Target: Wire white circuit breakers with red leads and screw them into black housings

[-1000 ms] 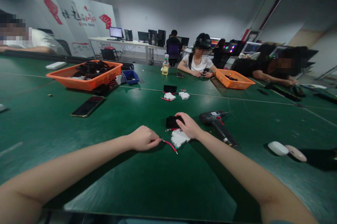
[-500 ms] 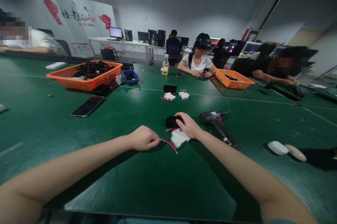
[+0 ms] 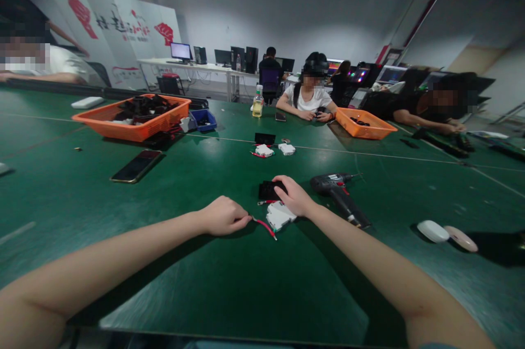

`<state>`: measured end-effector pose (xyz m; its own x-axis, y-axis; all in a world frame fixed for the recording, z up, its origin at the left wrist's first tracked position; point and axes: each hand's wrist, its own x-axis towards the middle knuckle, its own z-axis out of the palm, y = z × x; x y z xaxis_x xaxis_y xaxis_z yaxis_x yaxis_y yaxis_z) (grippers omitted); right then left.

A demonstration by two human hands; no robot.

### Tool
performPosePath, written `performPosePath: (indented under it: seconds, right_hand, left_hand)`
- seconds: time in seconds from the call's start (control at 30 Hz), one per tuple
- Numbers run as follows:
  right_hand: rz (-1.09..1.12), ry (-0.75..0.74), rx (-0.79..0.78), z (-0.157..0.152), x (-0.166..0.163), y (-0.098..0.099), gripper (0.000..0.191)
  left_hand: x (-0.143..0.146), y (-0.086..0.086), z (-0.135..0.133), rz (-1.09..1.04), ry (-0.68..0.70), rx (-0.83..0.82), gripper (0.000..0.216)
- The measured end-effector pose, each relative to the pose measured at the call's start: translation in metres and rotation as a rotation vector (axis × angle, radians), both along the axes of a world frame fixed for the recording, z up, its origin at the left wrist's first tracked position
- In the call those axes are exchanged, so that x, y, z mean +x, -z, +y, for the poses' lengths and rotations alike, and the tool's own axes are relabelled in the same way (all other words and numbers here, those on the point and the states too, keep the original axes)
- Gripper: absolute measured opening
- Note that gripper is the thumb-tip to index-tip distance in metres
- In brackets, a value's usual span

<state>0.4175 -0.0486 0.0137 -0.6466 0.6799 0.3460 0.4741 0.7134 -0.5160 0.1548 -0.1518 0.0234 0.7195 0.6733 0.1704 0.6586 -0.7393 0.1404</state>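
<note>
My left hand (image 3: 223,216) lies on the green table (image 3: 205,283) as a closed fist, its fingertips at the end of a red wire (image 3: 264,225). That wire runs to a white plastic part (image 3: 279,216) beside my right hand (image 3: 294,196). The right hand rests fingers-down over a black flat part (image 3: 267,191) and touches the white part. A dark cordless screwdriver (image 3: 338,193) lies just to the right of that hand.
A phone (image 3: 136,166) lies to the left; an orange basket (image 3: 131,116) of black parts and a blue bin (image 3: 204,118) stand behind it. More white parts (image 3: 270,149) sit mid-table. A white mouse-like object (image 3: 433,231) lies right. Other people sit across by another orange basket (image 3: 364,123).
</note>
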Motion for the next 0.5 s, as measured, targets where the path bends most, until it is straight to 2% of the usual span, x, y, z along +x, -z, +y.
performPosePath:
  seconds: [0.5]
  right_hand:
    - [-0.004,0.004,0.001,-0.0003,-0.0001,-0.0001,0.029]
  left_hand:
    - [0.0003,0.0006,0.0005,0.016,-0.008,-0.018,0.043]
